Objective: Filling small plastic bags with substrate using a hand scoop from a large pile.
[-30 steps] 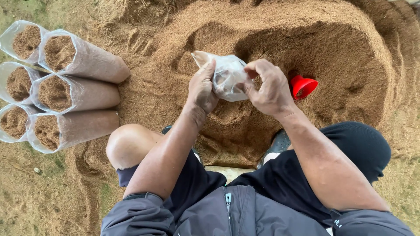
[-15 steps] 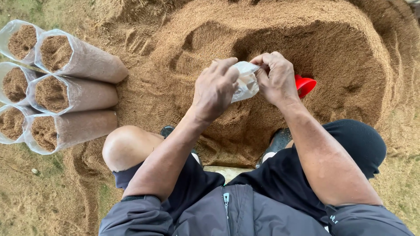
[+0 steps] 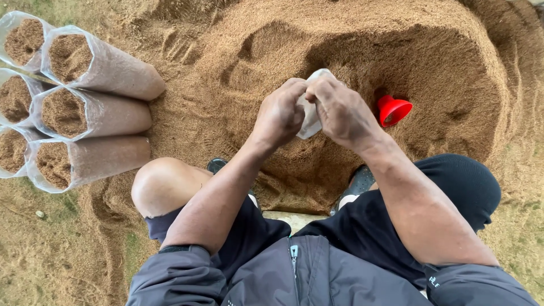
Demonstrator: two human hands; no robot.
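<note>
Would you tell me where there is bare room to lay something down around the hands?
Free: the sawdust slope between the filled bags and the hands, and the ground below the bags. Crowded: the hollow by the red funnel, where left hand and right hand grip a clear bag.

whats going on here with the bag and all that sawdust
A seated person holds a small clear plastic bag between the left hand and right hand, above a big sawdust pile. A red scoop sits in the pile's hollow. Filled bags lie stacked on their sides at the left.
</note>
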